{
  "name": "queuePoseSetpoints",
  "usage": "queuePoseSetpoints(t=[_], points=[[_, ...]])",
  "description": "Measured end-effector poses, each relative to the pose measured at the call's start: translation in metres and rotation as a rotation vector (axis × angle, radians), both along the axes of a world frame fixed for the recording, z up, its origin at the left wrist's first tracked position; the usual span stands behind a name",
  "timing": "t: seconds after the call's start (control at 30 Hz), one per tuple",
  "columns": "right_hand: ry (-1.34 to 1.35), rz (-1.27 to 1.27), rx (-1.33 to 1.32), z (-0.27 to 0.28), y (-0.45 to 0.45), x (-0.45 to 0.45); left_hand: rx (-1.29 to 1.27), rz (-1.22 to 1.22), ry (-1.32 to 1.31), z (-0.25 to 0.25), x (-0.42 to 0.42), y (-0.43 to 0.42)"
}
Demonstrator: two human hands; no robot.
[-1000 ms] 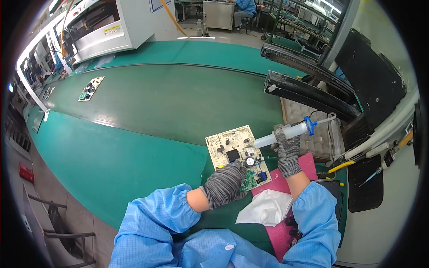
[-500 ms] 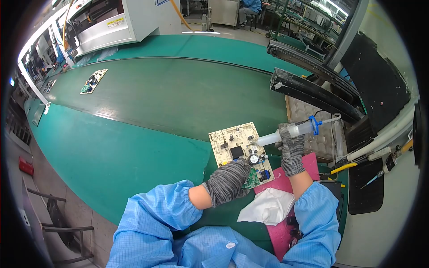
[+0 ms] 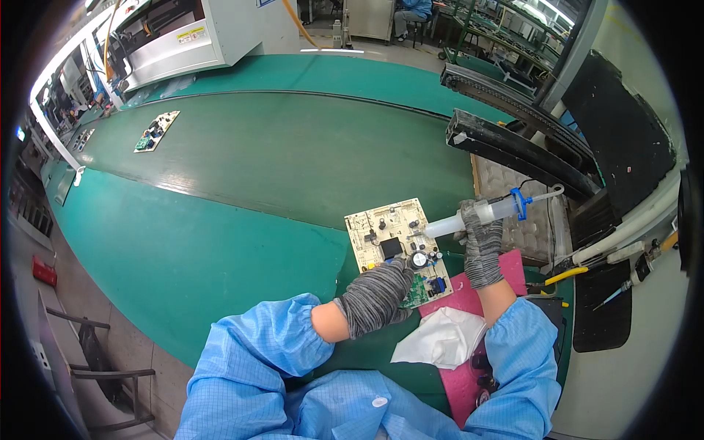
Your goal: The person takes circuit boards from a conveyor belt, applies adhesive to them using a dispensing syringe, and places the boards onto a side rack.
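A cream circuit board (image 3: 367, 226) with black, silver and green parts lies tilted on the green bench in front of me. My left hand (image 3: 376, 295), in a grey striped glove, is closed on its lower left edge; some of the fingertips are hidden. In my right hand (image 3: 480, 246), also gloved, is a translucent dispensing syringe (image 3: 495, 211) with a blue collar and a hose at its rear end. Its tip points left and meets the upper right part of the board; whether it touches a component I cannot tell.
A second circuit board (image 3: 156, 132) sits on the dark green belt (image 3: 308, 154) at far left. White cloth (image 3: 444, 339) lies over a pink mat (image 3: 460, 297) by my right forearm. Black rails (image 3: 521, 154) jut in from the right. A screwdriver-like tool (image 3: 614, 293) hangs at far right.
Almost nothing differs. The whole view has shifted very slightly, while both hands keep their hold and the syringe tip stays at the same part of the board.
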State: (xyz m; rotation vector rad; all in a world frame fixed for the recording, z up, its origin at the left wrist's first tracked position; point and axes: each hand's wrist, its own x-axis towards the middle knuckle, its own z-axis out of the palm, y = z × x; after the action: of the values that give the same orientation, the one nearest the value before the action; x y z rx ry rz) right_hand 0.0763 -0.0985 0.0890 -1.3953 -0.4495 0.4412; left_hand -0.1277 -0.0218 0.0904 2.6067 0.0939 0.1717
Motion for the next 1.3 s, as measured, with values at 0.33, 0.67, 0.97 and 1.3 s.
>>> queuePoseSetpoints(t=[0.33,0.67,0.97,1.3], points=[[0.001,0.008,-0.041,0.0,-0.002,0.003,0.11,0.026,0.1,-0.003,0.0,-0.007],[0.277,-0.009,0.425,0.025,-0.009,0.0,0.355,0.082,-0.048,0.012,-0.001,-0.02],[0.373,-0.333,0.512,0.015,-0.021,0.032,-0.192,0.033,-0.168,0.074,-0.031,0.048],[0.315,-0.337,0.072,0.019,-0.015,0.015,-1.664,0.536,-0.516,-0.017,-0.077,0.197]])
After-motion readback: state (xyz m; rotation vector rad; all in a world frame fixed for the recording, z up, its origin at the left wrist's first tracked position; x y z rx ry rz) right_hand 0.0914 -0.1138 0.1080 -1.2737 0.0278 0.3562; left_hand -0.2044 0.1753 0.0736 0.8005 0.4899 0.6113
